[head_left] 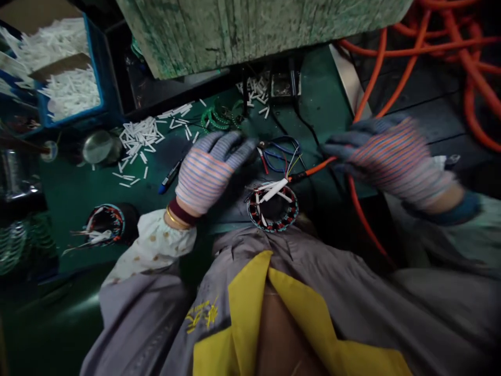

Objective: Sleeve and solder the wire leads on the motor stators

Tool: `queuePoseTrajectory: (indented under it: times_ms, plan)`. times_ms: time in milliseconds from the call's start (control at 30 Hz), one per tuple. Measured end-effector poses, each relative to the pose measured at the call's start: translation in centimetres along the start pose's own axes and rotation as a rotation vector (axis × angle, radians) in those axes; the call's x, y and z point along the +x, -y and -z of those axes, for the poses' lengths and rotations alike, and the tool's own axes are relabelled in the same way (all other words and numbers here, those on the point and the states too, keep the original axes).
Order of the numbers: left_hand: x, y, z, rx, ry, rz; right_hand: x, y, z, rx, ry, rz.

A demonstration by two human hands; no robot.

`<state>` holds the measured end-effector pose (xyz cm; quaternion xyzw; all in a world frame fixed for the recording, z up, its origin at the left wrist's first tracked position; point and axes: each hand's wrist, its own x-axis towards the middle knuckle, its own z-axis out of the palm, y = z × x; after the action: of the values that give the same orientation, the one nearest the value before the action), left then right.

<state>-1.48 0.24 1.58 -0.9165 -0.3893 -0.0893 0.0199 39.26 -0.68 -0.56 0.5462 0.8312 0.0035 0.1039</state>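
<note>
My right hand (385, 159), in a striped grey-fingered glove, is closed around an orange cable (319, 167). The cable leads left to a ring-shaped motor stator (291, 211) with red, black and teal windings, lying near my lap. White sleeving (275, 190) and thin coloured wires stick out at the cable's end. My left hand (207, 169), gloved alike, hovers above and left of the stator, fingers stretched and somewhat apart; its fingertips are blurred and nothing shows in them. Just past them lie blue wires (274, 159) and a short red tube (262, 161).
A second stator (104, 224) and a blue marker (169, 177) lie left on the green table (156, 201). White tube pieces (141, 137) are scattered behind; more fill a blue bin (72, 94). A worn board (258, 31) overhangs the back. Orange cables (465, 78) coil at right.
</note>
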Motion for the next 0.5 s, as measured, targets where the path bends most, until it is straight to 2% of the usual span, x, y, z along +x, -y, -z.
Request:
queuePoseTrajectory:
  times_ms: [33, 100, 167, 200, 233, 300, 433, 500]
  plan:
    - [0.0, -1.2, 0.3, -0.051, 0.013, 0.043, -0.9, 1.6, -0.6, 0.009, 0.065, 0.026]
    - [0.9, -3.1, 0.3, -0.174, 0.132, 0.058, -1.5, 3.7, -1.2, 0.029, 0.126, 0.034]
    - [2.5, -4.3, -0.7, -0.328, 0.265, 0.013, -1.6, 4.4, -0.9, 0.030, 0.068, -0.002]
    - [3.3, -4.7, -1.5, -0.417, 0.292, -0.006, -1.8, 4.5, -0.6, 0.024, 0.026, -0.018]
    - [3.8, -5.1, -2.3, -0.502, 0.280, -0.010, -2.0, 4.6, -0.3, 0.030, -0.002, -0.025]
    - [3.7, -5.7, -3.9, -0.623, 0.175, 0.041, -2.8, 5.8, 0.1, 0.085, 0.010, -0.067]
    - [-0.4, -6.3, -6.0, -0.545, -0.052, 0.246, -3.4, 11.3, -1.1, 0.195, 0.095, -0.246]
    - [-2.6, -5.6, -6.5, -0.457, -0.153, 0.272, -2.4, 13.4, -2.3, 0.271, 0.080, -0.267]
